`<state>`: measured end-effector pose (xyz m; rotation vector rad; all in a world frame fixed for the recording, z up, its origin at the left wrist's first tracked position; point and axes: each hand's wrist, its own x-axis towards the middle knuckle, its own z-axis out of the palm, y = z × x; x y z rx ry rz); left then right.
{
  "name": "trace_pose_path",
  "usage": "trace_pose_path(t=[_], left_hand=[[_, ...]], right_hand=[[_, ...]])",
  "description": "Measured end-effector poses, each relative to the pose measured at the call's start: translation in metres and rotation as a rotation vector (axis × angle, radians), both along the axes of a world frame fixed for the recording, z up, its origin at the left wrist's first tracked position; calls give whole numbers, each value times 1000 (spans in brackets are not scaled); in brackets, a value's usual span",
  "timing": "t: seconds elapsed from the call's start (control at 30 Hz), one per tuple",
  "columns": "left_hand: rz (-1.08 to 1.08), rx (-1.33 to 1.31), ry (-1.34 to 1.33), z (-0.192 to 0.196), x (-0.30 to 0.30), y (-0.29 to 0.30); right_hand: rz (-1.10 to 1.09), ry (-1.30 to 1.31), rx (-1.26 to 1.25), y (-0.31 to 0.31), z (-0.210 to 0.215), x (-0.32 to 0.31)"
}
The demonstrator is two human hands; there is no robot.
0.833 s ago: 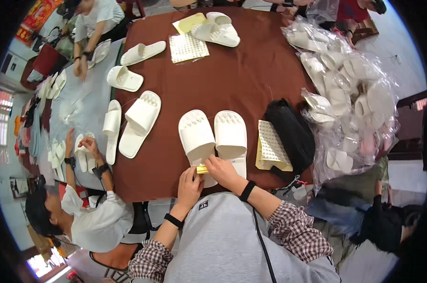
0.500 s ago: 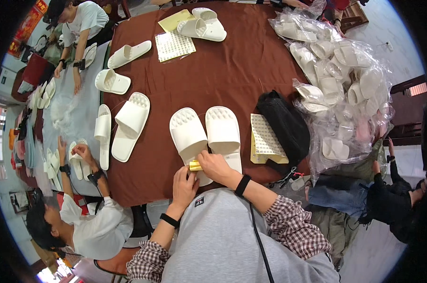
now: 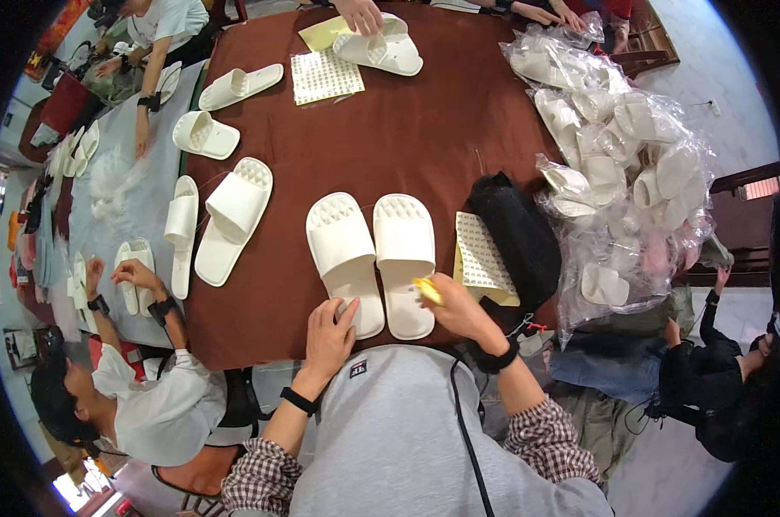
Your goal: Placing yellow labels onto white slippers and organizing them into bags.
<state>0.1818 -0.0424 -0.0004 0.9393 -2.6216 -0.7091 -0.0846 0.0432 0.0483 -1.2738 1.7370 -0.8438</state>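
Note:
Two white slide slippers lie side by side before me, the left slipper (image 3: 345, 258) and the right slipper (image 3: 405, 267), with toes pointing away. My left hand (image 3: 328, 338) rests its outstretched fingers against the heel edge of the left slipper and grips nothing. Closed round a small yellow object (image 3: 427, 291), my right hand (image 3: 459, 310) is beside the right slipper's heel part. The yellow object's kind is hard to make out, as fingers cover part of it.
A sticker sheet (image 3: 485, 258) lies beside a black pouch (image 3: 515, 246). Bagged slippers (image 3: 631, 164) heap up at the right. More slippers (image 3: 233, 220) lie at left. A co-worker's hand (image 3: 360, 15) touches slippers at the far edge; other people sit to the left.
My right hand has moved right with the yellow object, from over the left slipper to beside the right one. A co-worker's hand has come in at the far edge.

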Motion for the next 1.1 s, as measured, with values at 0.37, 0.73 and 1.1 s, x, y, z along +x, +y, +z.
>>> trace_pose_path(t=[0.37,0.73,1.1], left_hand=[[17,-21,-10,-3,-5,5],[54,-6,-35,-6,-4,10],[51,-32,-10,-9,-5,11]], right_hand=[[-156,638,-139,43,-39,-54],[-85,606,-3,32,-49,-56],[-299,519,-61,27,-65,-59]])
